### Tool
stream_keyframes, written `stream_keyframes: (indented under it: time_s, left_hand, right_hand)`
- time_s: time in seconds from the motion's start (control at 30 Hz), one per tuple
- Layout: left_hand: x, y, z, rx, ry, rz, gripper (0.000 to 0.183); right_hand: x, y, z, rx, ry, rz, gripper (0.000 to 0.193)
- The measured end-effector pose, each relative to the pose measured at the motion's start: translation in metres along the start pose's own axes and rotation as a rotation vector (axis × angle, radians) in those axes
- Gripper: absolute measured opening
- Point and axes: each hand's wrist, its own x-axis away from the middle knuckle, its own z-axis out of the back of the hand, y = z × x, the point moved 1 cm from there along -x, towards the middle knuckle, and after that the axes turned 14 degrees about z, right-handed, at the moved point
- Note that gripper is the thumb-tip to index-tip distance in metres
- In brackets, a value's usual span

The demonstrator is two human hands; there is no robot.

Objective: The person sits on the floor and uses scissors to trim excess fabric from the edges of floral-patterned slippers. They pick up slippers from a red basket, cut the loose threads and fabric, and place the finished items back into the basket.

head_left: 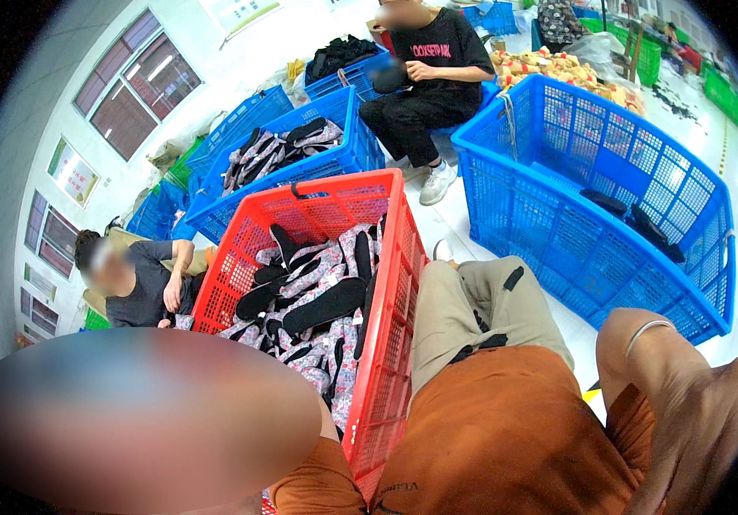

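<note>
My right hand (691, 399) is raised close at the lower right, with a light bangle at its wrist. Its fingers run out of the picture, so I cannot make out whether it holds anything. A blurred patch at the lower left hides my left hand; only a bit of arm shows beside my orange sleeve (321, 481). Next to that patch stands a red plastic crate (399, 343), heaped with floral-patterned slippers (309, 275) with black soles. Beyond my right arm is a large blue crate (515, 206), holding a few dark pieces (639, 225) at its near end.
Another blue crate (347, 142) of patterned slippers stands behind the red one. A seated person (433, 77) in black holds a dark item at the back; another person (141, 279) sits at the left. Beige goods (549, 73) are piled beyond the large blue crate.
</note>
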Motion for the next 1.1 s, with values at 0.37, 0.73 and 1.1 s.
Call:
stream_keyframes:
  time_s: [0.37, 0.73, 1.1]
  left_hand:
    - [-0.0008, 0.0002, -0.0001, -0.008, 0.001, 0.006, 0.045]
    - [0.0006, 0.0035, 0.0005, -0.015, 0.001, 0.006, 0.042]
    - [-0.0001, 0.0029, 0.0022, -0.023, -0.001, 0.009, 0.040]
  right_hand:
    - [-0.0010, -0.0001, 0.0009, 0.014, 0.007, 0.012, 0.013]
    - [0.0016, 0.0008, 0.0004, 0.015, 0.012, 0.023, 0.012]
    - [0.0013, 0.0018, 0.0015, 0.025, 0.008, 0.031, 0.011]
